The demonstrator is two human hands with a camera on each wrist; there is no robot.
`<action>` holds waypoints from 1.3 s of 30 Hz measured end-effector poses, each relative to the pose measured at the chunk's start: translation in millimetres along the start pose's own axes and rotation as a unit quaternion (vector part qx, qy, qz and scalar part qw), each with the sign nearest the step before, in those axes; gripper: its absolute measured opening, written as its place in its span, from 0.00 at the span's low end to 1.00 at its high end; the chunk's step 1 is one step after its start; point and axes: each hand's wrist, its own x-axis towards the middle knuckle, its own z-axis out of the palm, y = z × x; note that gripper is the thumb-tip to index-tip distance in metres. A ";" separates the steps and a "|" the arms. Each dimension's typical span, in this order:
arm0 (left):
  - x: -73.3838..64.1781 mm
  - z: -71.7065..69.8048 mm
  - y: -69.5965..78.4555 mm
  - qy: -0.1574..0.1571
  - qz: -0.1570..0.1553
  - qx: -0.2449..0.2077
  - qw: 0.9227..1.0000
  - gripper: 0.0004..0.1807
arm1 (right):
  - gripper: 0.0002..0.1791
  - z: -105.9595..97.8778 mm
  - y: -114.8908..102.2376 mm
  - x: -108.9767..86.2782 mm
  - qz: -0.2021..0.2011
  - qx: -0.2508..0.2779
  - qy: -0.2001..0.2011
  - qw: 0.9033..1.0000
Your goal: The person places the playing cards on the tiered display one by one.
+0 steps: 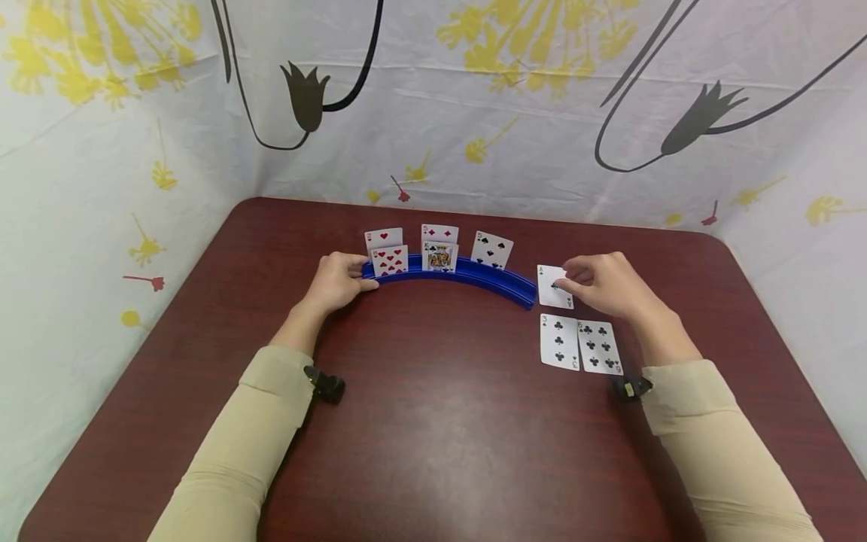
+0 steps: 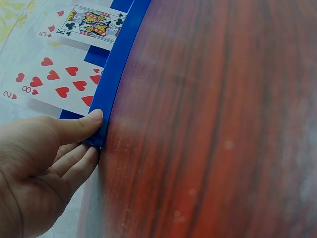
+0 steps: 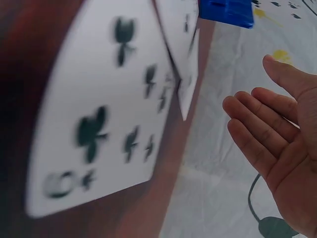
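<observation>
A curved blue card holder (image 1: 497, 288) lies on the table, its left end pinched between the thumb and fingers of my left hand (image 1: 336, 283). In the holder stand the eight of hearts (image 1: 389, 260), the two of hearts (image 1: 384, 238) behind it, the king of clubs (image 1: 439, 257), the five of diamonds (image 1: 439, 231) behind that, and the five of spades (image 1: 491, 250). My right hand (image 1: 609, 284) is over the right edge of a black ace (image 1: 550, 296) on the table. The right wrist view shows that hand's fingers (image 3: 262, 126) loosely extended, holding nothing.
Nearer me than the ace, the three of clubs (image 1: 558, 342) and the six of clubs (image 1: 600, 347) lie face up, side by side. A patterned white cloth (image 1: 379, 165) hangs behind the dark red wooden table (image 1: 433, 421) and at both sides.
</observation>
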 end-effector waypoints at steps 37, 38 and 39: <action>0.8 0.3 0.0 0.000 -0.004 0.005 1.000 0.27 | 0.26 2.7 27.6 -30.5 0.034 -0.014 -0.031 0.999; 0.8 0.2 0.0 0.000 -0.004 0.005 1.000 0.27 | 0.27 2.1 27.6 -31.3 0.036 -0.013 -0.034 0.999; 0.8 0.2 -0.1 0.000 -0.004 0.004 1.000 0.27 | 0.28 1.6 27.6 -32.1 0.037 -0.013 -0.037 0.999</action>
